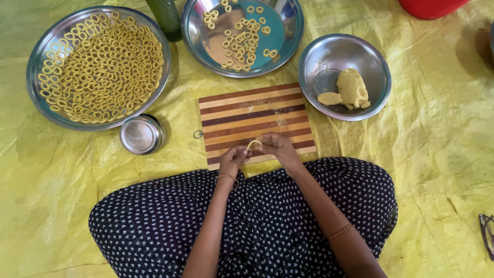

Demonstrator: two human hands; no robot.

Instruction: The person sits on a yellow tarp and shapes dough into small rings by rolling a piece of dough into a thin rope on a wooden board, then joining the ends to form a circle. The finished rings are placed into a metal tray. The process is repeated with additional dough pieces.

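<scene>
Both hands meet over the near edge of a striped wooden board. My left hand and my right hand pinch the two ends of a thin curved strip of yellow dough, bent into an arch between the fingertips. A steel bowl at the right of the board holds lumps of yellow dough. A large steel plate at the far left is heaped with several dough rings. A second steel plate beyond the board carries fewer rings.
A small steel cup stands left of the board. A dark green bottle rises between the two plates. A red container sits at the top right. Spectacles lie at the right edge. A yellow sheet covers the floor.
</scene>
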